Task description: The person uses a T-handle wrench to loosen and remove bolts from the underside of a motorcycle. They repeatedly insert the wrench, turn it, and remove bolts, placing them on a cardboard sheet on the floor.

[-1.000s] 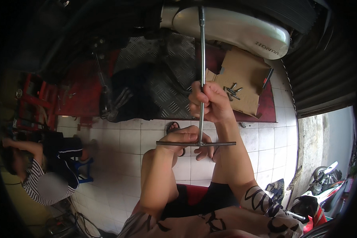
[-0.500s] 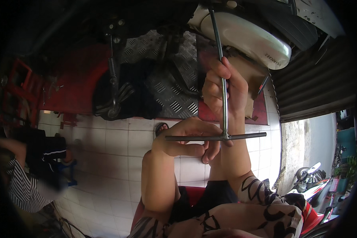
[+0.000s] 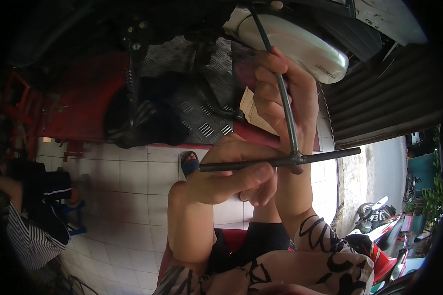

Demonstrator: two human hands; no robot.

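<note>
A long steel T-handle wrench (image 3: 289, 118) slants up and away, its far end among dark parts beside a motorcycle's pale silver exhaust cover (image 3: 290, 42). What that end sits on cannot be made out. My right hand (image 3: 297, 96) is closed round the shaft partway up, the thumb and forefinger uppermost. Lower down, my left hand (image 3: 241, 169) grips the left half of the crossbar, with the thumb pressed on its near side. The right half of the crossbar sticks out free, in front of my right forearm.
Under the motorcycle lies a red platform (image 3: 79, 108) with a diamond-plate strip (image 3: 206, 125) and dark cloth (image 3: 152, 113). Cardboard (image 3: 255, 112) lies beside my right hand. A person in a striped top (image 3: 32, 236) is at far left near a blue stool (image 3: 76, 216). A ribbed shutter (image 3: 374, 103) stands right.
The wrench's crossbar has moved slightly right and tilted, its right end now higher. My left thumb now lies up against the bar. The view has shifted a little.
</note>
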